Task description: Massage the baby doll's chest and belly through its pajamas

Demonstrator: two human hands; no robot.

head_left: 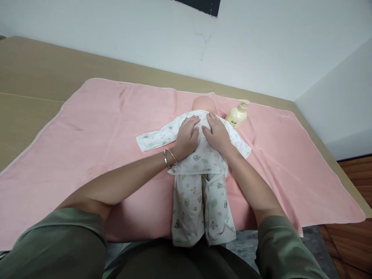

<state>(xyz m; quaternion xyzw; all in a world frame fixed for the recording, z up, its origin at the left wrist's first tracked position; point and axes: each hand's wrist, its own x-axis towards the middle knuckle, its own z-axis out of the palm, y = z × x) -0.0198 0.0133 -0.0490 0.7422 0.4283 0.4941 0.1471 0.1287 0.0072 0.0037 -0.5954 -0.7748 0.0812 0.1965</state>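
A baby doll (204, 103) lies on a pink blanket, its bald head toward the wall and its face out of sight. It wears a white printed top (200, 161) with the sleeves spread out and matching trousers (188, 209) whose legs hang over the table's front edge. My left hand (188, 135) rests flat on the left side of the top, fingers stretched out, a bangle at the wrist. On the right side, my right hand (216, 135) lies flat too, fingers extended and thumb apart. The two hands are separate, and neither grips anything.
The pink blanket (116, 131) covers much of the tan table (31, 62) and drapes over its front edge. A cream pump bottle (237, 115) stands tilted right of the doll's head. A white wall (130, 35) rises behind the table.
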